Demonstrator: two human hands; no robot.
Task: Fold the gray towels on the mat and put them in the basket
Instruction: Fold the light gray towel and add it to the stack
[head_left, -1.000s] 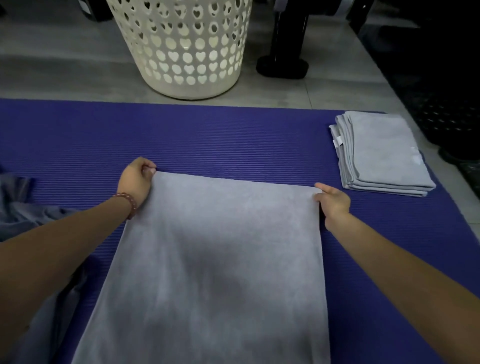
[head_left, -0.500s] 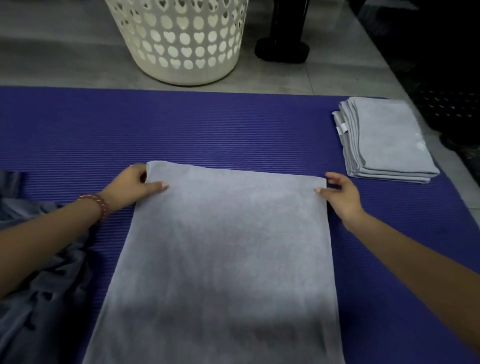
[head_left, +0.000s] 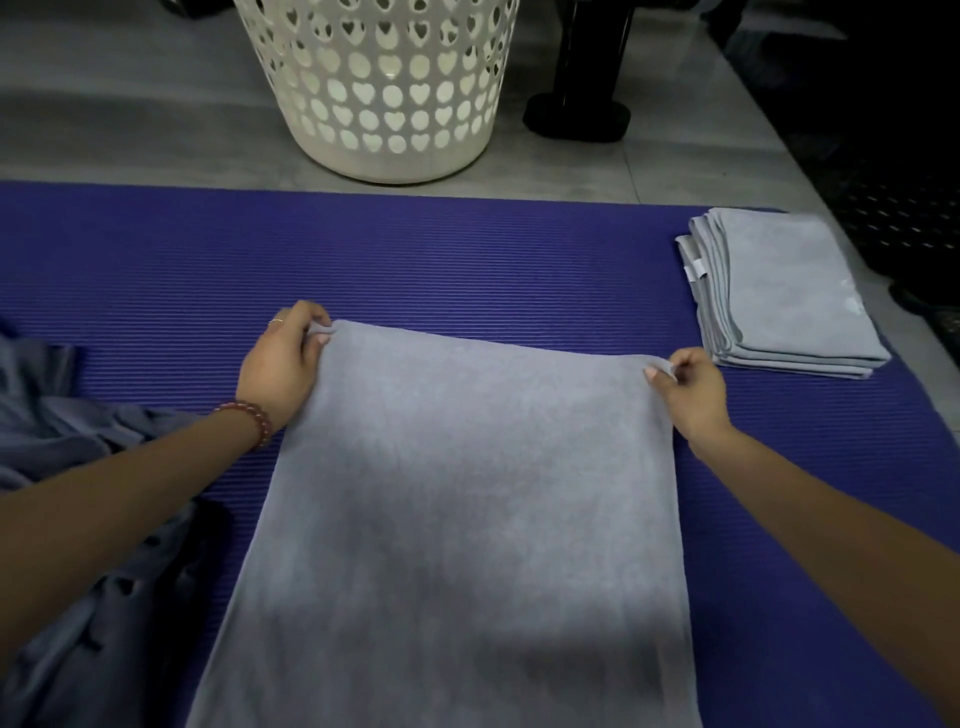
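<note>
Mid-fold: left hand (head_left: 280, 364) and right hand (head_left: 685, 389) pinch the towel (head_left: 467, 519) corners at twelve o'clock; next, I'd guess, draw them toward six.

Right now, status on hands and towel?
Left hand, right hand pinching towel far corners. Towel flat on mat. Nothing between it and basket.

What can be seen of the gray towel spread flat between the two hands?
The spread towel is plain light gray, soft and slightly fuzzy. It lies flat and smooth on the purple ribbed mat, its near end cut off by the frame. The left hand pinches its far left corner and the right hand its far right corner, each raised a little. No label or pattern shows.
</note>
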